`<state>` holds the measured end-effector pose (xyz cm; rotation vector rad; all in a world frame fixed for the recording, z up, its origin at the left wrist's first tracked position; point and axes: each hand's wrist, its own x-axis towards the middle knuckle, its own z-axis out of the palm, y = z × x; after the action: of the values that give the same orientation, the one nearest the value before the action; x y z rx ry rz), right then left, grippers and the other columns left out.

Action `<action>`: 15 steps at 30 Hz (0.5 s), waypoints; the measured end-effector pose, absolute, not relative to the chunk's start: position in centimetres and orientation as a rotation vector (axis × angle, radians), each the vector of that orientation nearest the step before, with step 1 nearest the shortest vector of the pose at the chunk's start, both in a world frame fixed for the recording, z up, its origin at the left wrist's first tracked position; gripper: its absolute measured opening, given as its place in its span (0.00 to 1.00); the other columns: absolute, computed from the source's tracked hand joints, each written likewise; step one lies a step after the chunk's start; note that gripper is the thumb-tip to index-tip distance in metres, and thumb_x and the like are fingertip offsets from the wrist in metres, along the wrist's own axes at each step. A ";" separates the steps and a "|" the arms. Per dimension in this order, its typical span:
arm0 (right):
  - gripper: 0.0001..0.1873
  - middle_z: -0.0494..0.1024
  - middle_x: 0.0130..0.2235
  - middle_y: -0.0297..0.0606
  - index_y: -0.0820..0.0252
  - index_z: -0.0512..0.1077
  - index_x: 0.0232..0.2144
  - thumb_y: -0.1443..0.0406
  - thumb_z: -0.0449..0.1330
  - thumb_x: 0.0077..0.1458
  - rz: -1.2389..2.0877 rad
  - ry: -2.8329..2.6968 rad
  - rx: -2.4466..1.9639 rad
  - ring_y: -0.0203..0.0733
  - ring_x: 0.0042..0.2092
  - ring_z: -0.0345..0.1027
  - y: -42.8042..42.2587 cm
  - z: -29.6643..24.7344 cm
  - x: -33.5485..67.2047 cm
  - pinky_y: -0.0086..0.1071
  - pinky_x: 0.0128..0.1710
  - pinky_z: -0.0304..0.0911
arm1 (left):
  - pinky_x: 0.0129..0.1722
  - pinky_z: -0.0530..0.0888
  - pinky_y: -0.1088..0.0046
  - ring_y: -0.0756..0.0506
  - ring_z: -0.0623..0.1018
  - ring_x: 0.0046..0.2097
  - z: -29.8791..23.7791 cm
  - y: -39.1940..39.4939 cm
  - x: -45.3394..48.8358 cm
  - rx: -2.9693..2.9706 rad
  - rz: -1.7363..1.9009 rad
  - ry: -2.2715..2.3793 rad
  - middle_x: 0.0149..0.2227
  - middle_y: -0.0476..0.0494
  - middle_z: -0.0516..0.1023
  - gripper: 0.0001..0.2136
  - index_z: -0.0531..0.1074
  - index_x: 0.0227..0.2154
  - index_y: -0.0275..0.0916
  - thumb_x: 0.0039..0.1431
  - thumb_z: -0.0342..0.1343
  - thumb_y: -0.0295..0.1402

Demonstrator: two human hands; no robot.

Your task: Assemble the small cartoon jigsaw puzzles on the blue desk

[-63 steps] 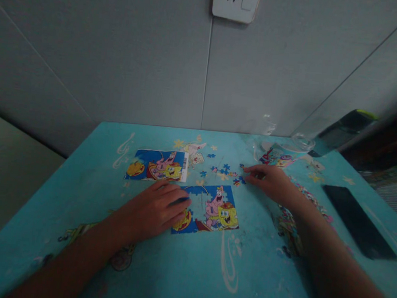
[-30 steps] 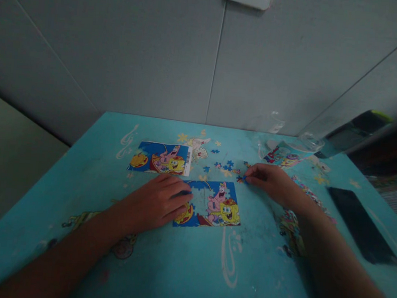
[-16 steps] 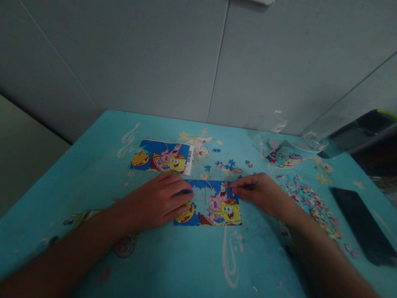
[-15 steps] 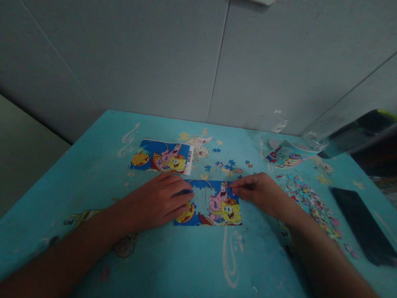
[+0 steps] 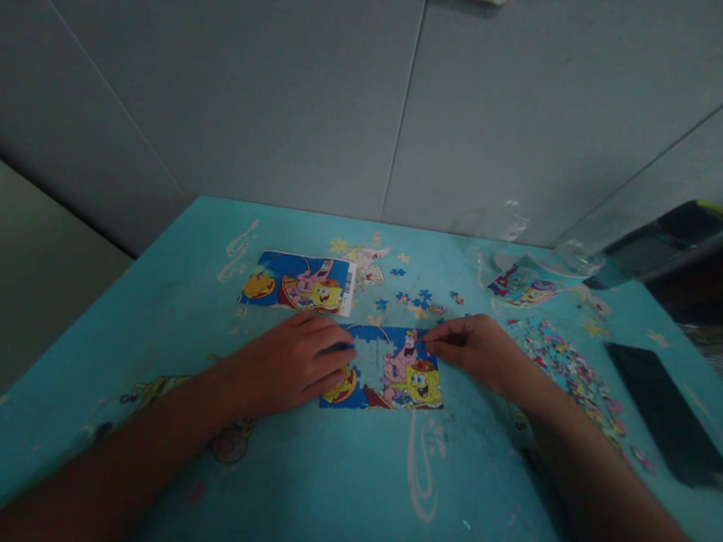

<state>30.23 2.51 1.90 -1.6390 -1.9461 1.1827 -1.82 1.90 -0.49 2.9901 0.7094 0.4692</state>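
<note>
A partly assembled jigsaw puzzle (image 5: 415, 385) lies flat on the table, showing cartoon figures on a blue ground. Bare table shows through a gap in its middle. My left hand (image 5: 303, 359) rests over its left edge with fingers stretched out and slightly apart, covering part of that side. At the upper right corner, my right hand (image 5: 466, 343) pinches a small puzzle piece against the puzzle, mostly hidden by the fingertips. Behind the puzzle lies a printed picture card (image 5: 297, 282) with the same scene. Several loose blue pieces (image 5: 422, 297) are scattered beyond the puzzle.
A heap of mixed puzzle pieces (image 5: 568, 365) spreads beside my right forearm. Right of it lies a dark flat phone-like slab (image 5: 666, 407). A clear container with a cartoon label (image 5: 531, 286) is at the back right. The grey wall (image 5: 287, 113) borders the table's far edge.
The view has shifted slightly. At the puzzle's upper right, blue now shows beside my right fingertips where a pale gap was. My left hand stays on the left edge.
</note>
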 end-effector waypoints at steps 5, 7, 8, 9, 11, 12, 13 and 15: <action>0.08 0.85 0.34 0.37 0.57 0.82 0.34 0.62 0.65 0.53 1.221 -1.910 -1.615 0.43 0.36 0.79 2.5 2.0 30.2 0.34 0.39 0.73 | 0.56 0.70 0.54 0.40 0.73 0.53 -0.4 1.8 -1.8 2.998 0.473 0.714 0.50 0.39 0.75 0.13 0.73 0.53 0.38 0.71 0.50 0.34; 0.08 0.85 0.34 0.37 0.57 0.82 0.34 0.62 0.65 0.53 1.232 -1.901 -1.606 0.43 0.37 0.79 2.4 2.1 30.1 0.34 0.39 0.73 | 0.56 0.70 0.55 0.40 0.73 0.53 -0.2 1.8 -1.7 2.995 0.459 0.721 0.50 0.39 0.75 0.13 0.74 0.52 0.38 0.71 0.50 0.34; 0.08 0.85 0.34 0.37 0.57 0.82 0.34 0.62 0.65 0.53 1.239 -1.896 -1.600 0.43 0.37 0.79 2.4 2.2 30.0 0.34 0.39 0.73 | 0.56 0.70 0.55 0.40 0.73 0.53 -0.2 1.8 -1.7 2.992 0.453 0.721 0.50 0.39 0.75 0.13 0.74 0.52 0.38 0.71 0.50 0.34; 0.08 0.85 0.35 0.37 0.57 0.82 0.34 0.61 0.65 0.53 1.248 -1.893 -1.593 0.43 0.37 0.79 2.4 2.3 30.0 0.34 0.40 0.73 | 0.56 0.70 0.55 0.40 0.73 0.53 -0.2 1.8 -1.7 2.990 0.449 0.722 0.50 0.39 0.75 0.13 0.74 0.52 0.38 0.71 0.50 0.34; 0.08 0.85 0.35 0.37 0.57 0.82 0.34 0.61 0.65 0.53 1.265 -1.888 -1.579 0.43 0.37 0.79 2.3 2.4 29.9 0.34 0.40 0.74 | 0.56 0.71 0.54 0.40 0.73 0.53 -0.1 1.9 -1.6 2.990 0.441 0.723 0.50 0.39 0.75 0.13 0.74 0.52 0.38 0.71 0.50 0.34; 0.08 0.85 0.35 0.36 0.56 0.82 0.34 0.60 0.65 0.53 1.270 -1.881 -1.574 0.43 0.37 0.79 2.3 2.4 29.9 0.35 0.40 0.74 | 0.56 0.71 0.54 0.40 0.73 0.53 -0.1 1.9 -1.6 2.991 0.441 0.722 0.50 0.39 0.75 0.13 0.74 0.52 0.37 0.71 0.50 0.34; 0.08 0.85 0.35 0.36 0.57 0.82 0.34 0.60 0.65 0.53 1.276 -1.872 -1.569 0.43 0.37 0.79 2.3 2.4 29.9 0.35 0.40 0.74 | 0.56 0.71 0.54 0.40 0.73 0.53 -0.2 1.9 -1.7 2.991 0.448 0.721 0.50 0.39 0.75 0.13 0.74 0.52 0.37 0.71 0.50 0.34; 0.09 0.85 0.35 0.36 0.57 0.81 0.33 0.59 0.65 0.53 1.292 -1.857 -1.556 0.43 0.38 0.79 2.3 2.3 30.0 0.36 0.41 0.74 | 0.56 0.70 0.54 0.40 0.73 0.53 -0.2 1.9 -1.7 2.990 0.460 0.719 0.50 0.39 0.75 0.13 0.74 0.52 0.37 0.71 0.51 0.33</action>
<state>29.96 2.29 2.28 -1.5561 -1.8572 1.2924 -1.69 1.87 -0.20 2.9899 0.7185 0.4597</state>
